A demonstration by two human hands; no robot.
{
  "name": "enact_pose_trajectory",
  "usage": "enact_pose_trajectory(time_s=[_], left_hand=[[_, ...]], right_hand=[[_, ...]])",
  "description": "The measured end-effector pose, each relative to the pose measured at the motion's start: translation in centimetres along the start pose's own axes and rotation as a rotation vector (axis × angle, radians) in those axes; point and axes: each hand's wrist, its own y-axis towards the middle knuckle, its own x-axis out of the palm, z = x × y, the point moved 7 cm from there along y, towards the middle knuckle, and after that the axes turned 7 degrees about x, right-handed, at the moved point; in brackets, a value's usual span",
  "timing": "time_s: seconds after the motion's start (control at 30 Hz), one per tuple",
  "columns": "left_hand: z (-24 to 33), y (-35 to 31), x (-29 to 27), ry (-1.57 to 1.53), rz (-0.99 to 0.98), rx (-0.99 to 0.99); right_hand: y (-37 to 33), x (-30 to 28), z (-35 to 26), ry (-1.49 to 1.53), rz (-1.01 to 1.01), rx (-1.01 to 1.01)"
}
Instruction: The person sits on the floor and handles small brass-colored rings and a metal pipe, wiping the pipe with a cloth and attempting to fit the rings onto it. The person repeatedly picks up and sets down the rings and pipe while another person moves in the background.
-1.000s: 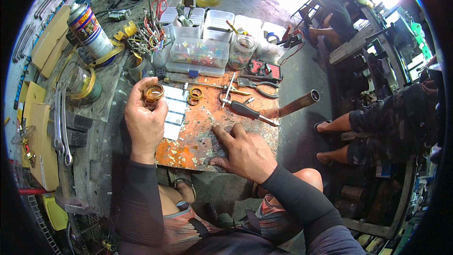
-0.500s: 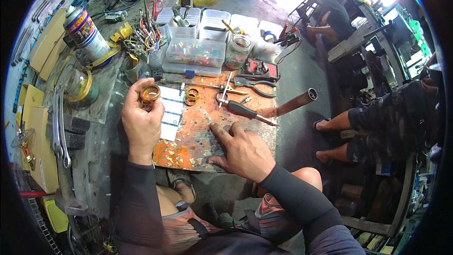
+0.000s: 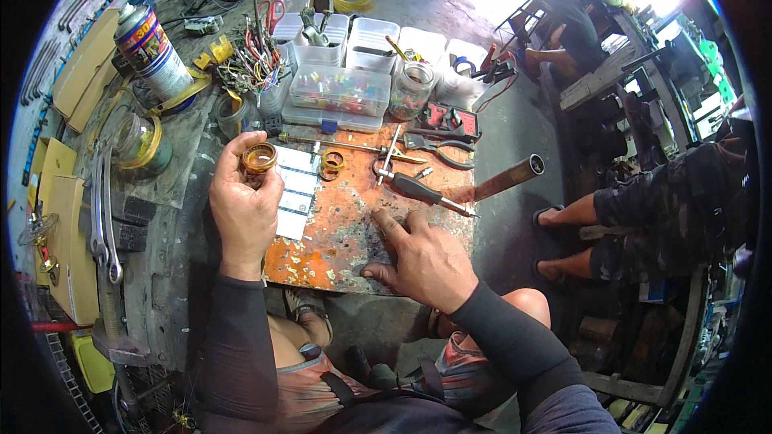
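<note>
My left hand (image 3: 244,221) is closed round a short amber-brown ring (image 3: 259,162), its open end facing up, held above the left edge of a worn orange board (image 3: 301,265). My right hand (image 3: 430,261) rests on the board near its front edge, fingers apart and nothing in them. Between the hands lies a white sheet with dark lines (image 3: 296,197). A second amber ring (image 3: 331,162) sits beside the sheet. Farther right are a black-handled tool with a thin metal tip (image 3: 416,190) and pliers (image 3: 441,147) with dark handles.
Behind the board stand clear plastic boxes (image 3: 336,90), a glass jar (image 3: 412,84) and a cup of wires (image 3: 269,96). A spray can (image 3: 153,52) and wrenches (image 3: 107,217) lie left. A rusty pipe (image 3: 507,177) juts up at right. Other people (image 3: 667,201) are beyond.
The view has shifted slightly, so the board and tools appear a little farther right. My left hand still holds the ring; my right hand stays on the board.
</note>
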Motion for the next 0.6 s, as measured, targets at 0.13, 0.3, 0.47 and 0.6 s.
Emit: enact_pose_trajectory(time_s=[0.13,0.3,0.47,0.6], left_hand=[[0.2,0.0,0.0,-0.008,-0.005,-0.008],[0.0,0.1,0.0,0.0,0.002,-0.009],[-0.1,0.0,0.1,0.002,0.003,-0.004],[-0.2,0.0,-0.1,0.012,-0.008,-0.009]], right_hand=[[0.2,0.3,0.3,0.019,0.043,0.0],[0.1,-0.2,-0.2,0.011,0.027,-0.002],[0.1,0.9,-0.7,0.048,0.006,-0.071],[0.2,0.8,-0.5,0.027,0.034,-0.064]])
